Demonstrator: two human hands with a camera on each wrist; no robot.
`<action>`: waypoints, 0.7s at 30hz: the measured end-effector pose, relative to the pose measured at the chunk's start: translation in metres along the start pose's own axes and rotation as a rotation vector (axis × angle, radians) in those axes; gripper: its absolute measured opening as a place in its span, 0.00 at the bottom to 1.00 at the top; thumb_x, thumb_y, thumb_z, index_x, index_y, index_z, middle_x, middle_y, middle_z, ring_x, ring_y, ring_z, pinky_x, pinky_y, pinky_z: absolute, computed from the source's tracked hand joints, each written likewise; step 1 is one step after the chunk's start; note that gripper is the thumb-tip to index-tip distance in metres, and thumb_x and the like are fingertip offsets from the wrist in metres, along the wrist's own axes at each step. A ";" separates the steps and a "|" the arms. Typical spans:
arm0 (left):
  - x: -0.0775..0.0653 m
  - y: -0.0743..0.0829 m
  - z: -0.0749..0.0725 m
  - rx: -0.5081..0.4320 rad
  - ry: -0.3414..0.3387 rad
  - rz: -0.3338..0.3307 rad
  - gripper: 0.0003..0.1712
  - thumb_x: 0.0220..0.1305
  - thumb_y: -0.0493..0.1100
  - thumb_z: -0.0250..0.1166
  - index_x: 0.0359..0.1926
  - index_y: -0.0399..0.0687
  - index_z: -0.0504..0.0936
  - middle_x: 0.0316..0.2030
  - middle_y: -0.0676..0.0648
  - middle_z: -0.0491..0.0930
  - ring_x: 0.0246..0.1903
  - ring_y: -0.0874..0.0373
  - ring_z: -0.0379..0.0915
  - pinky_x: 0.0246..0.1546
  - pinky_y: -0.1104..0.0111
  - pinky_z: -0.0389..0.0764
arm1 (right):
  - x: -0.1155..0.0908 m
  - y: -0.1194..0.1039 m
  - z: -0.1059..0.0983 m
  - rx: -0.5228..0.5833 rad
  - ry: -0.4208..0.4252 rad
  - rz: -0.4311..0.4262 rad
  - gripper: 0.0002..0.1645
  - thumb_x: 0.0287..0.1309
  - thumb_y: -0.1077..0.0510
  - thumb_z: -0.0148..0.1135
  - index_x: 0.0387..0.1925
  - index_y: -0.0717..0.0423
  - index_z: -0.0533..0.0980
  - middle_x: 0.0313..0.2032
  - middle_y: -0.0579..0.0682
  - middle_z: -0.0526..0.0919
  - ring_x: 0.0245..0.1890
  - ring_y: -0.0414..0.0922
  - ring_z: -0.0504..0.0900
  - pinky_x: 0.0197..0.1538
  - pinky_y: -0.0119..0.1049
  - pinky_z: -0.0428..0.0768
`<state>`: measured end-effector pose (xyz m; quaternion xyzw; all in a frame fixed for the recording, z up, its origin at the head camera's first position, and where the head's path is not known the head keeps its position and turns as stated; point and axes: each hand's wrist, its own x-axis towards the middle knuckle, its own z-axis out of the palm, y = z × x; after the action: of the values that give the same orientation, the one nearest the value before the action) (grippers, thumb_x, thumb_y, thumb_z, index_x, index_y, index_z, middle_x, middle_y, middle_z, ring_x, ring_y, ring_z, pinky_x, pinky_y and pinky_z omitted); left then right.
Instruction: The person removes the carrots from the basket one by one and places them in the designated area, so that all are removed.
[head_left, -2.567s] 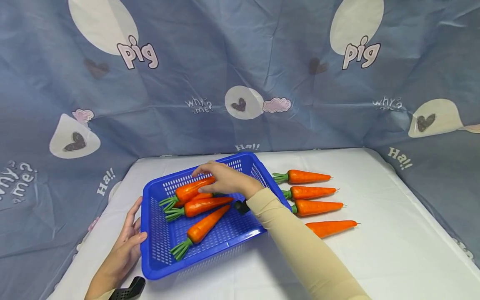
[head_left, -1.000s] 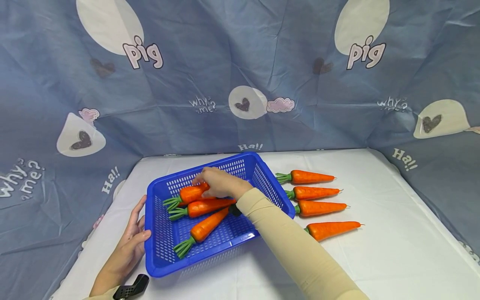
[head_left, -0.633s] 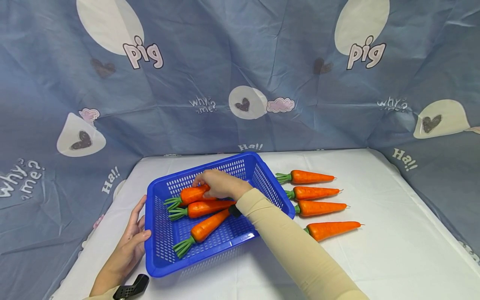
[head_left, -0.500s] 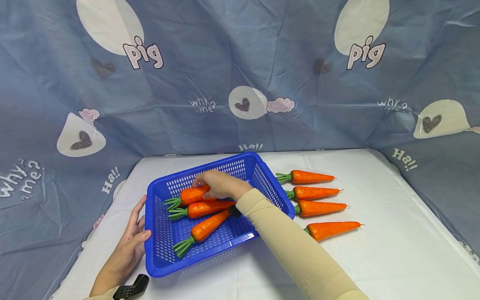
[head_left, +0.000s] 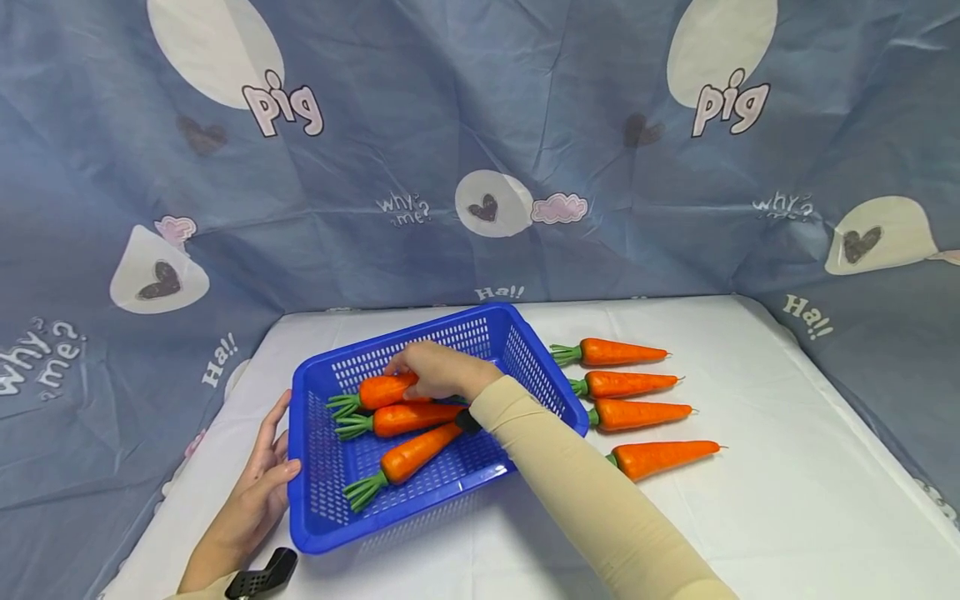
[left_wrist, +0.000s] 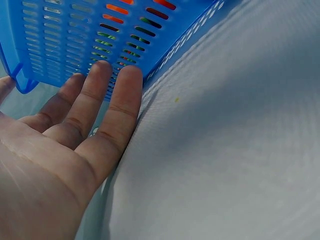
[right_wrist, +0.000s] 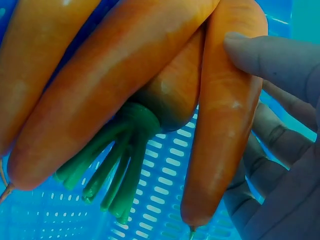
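A blue perforated plastic basket [head_left: 450, 497] holds several orange carrots with green stems. My right hand [head_left: 442, 369] reaches inside and grips the rearmost carrot [head_left: 384, 390], thumb on one side and fingers round the other, as the right wrist view shows. Beside it lie a middle carrot [head_left: 408, 418] and a front carrot [head_left: 411, 457]. Another carrot [right_wrist: 175, 95] sits partly hidden underneath, its green stem turned the opposite way. My left hand [head_left: 251, 500] touches the basket's left side; in the left wrist view its fingers [left_wrist: 127, 95] lie fairly straight against the slotted wall.
Right of the basket, several carrots lie in a column on the white tablecloth [head_left: 780, 517]: a back one [head_left: 622, 352], two middle ones and a front one [head_left: 667, 457]. The basket's right rim hides some of their stems. A printed blue cloth [head_left: 420, 267] hangs behind.
My right hand, earlier spread over the rear carrot, has closed on it and come slightly lower. The left hand stays at the basket's side. The view has shifted a little.
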<state>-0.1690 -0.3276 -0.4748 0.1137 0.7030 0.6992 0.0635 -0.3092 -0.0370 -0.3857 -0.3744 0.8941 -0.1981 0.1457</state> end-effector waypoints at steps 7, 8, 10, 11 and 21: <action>0.001 -0.001 0.000 -0.010 -0.012 0.017 0.49 0.78 0.39 0.49 0.87 0.75 0.35 0.74 0.59 0.67 0.65 0.64 0.78 0.57 0.65 0.86 | 0.000 0.002 0.001 0.010 -0.003 0.021 0.27 0.72 0.58 0.68 0.70 0.49 0.79 0.64 0.52 0.84 0.65 0.46 0.81 0.74 0.38 0.76; 0.001 0.000 0.000 -0.008 -0.013 0.015 0.49 0.78 0.39 0.49 0.86 0.76 0.34 0.74 0.59 0.66 0.65 0.64 0.78 0.57 0.65 0.86 | 0.001 0.002 0.001 0.012 -0.005 0.026 0.28 0.72 0.58 0.68 0.71 0.49 0.79 0.65 0.52 0.83 0.65 0.47 0.80 0.74 0.38 0.76; 0.001 -0.001 0.000 -0.005 -0.015 0.012 0.49 0.78 0.39 0.48 0.86 0.76 0.34 0.74 0.59 0.66 0.65 0.64 0.78 0.57 0.65 0.86 | 0.001 0.001 0.001 0.022 -0.012 0.037 0.28 0.73 0.58 0.68 0.72 0.49 0.78 0.66 0.52 0.83 0.67 0.47 0.80 0.75 0.39 0.75; 0.001 -0.001 0.000 -0.003 -0.015 0.010 0.49 0.78 0.39 0.48 0.86 0.76 0.34 0.74 0.59 0.65 0.65 0.64 0.78 0.57 0.65 0.86 | 0.000 0.001 0.001 0.024 -0.014 0.041 0.28 0.73 0.59 0.67 0.72 0.49 0.78 0.67 0.52 0.83 0.67 0.47 0.80 0.75 0.40 0.75; 0.001 0.000 0.000 -0.004 -0.003 0.004 0.49 0.78 0.39 0.49 0.86 0.76 0.34 0.74 0.59 0.65 0.65 0.65 0.77 0.57 0.65 0.86 | -0.002 -0.002 0.001 0.023 -0.020 0.055 0.28 0.73 0.59 0.67 0.71 0.49 0.79 0.67 0.52 0.82 0.66 0.47 0.79 0.77 0.40 0.74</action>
<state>-0.1701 -0.3271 -0.4750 0.1161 0.7012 0.7006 0.0632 -0.3064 -0.0366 -0.3853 -0.3499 0.9002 -0.2004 0.1646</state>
